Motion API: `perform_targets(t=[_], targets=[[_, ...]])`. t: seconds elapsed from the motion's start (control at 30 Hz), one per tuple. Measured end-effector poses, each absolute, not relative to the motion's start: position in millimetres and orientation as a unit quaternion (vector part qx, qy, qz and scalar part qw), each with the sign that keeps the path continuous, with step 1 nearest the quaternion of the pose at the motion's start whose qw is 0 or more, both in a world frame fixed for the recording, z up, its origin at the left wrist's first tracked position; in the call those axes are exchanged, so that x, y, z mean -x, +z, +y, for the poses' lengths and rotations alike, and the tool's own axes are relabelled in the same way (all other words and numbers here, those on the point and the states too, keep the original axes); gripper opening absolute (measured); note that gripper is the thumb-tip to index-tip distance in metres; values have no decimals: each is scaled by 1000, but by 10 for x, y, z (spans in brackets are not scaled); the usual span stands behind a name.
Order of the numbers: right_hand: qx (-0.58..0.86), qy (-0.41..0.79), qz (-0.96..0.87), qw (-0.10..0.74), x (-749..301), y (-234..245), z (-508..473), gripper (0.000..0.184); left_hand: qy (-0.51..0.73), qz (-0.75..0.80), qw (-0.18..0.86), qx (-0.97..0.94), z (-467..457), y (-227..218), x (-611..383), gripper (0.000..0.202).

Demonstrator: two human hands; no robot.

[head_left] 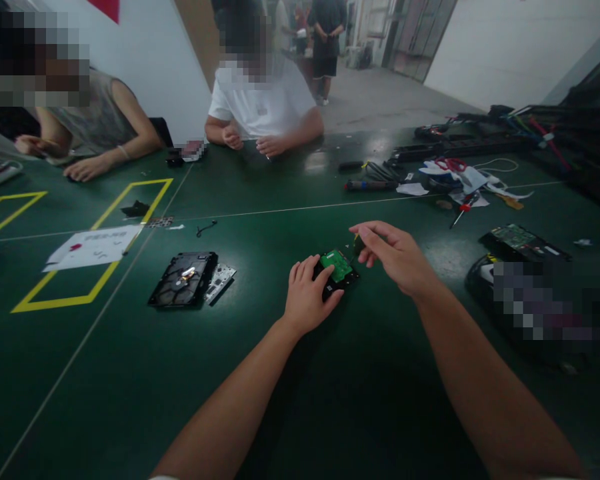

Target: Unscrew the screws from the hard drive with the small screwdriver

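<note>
A small hard drive [338, 267] with a green circuit board facing up lies on the green table. My left hand [306, 293] holds it against the table, fingers along its left side and top, thumb at the near edge. Above its right edge, my right hand [387, 252] is closed on a small screwdriver [357, 245] with a dark and yellow handle. The screwdriver's shaft points down toward the drive's edge; whether its tip sits in a screw is too small to tell.
To the left lie a black drive casing [183, 280] and a loose metal plate [221, 283]. A red screwdriver [463, 209], cables and papers are at the back right. Another circuit board [523, 240] lies near a dark bag-like object [490, 307]. Two people sit across the table.
</note>
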State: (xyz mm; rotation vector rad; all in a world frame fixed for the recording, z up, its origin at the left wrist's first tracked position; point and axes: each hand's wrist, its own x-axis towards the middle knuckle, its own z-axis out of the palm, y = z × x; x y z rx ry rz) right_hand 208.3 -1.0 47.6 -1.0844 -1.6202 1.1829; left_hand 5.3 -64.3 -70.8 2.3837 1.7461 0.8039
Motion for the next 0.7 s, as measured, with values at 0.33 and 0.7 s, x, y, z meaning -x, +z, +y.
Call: perform_targets(t=[0.33, 0.7], targets=[[421, 462, -649, 432, -2086, 487, -10, 29, 262, 569, 44, -778, -637, -716, -42, 55], [443, 438, -664, 415, -2095, 487, -13, 30, 264, 569, 41, -778, -641, -715, -50, 56]])
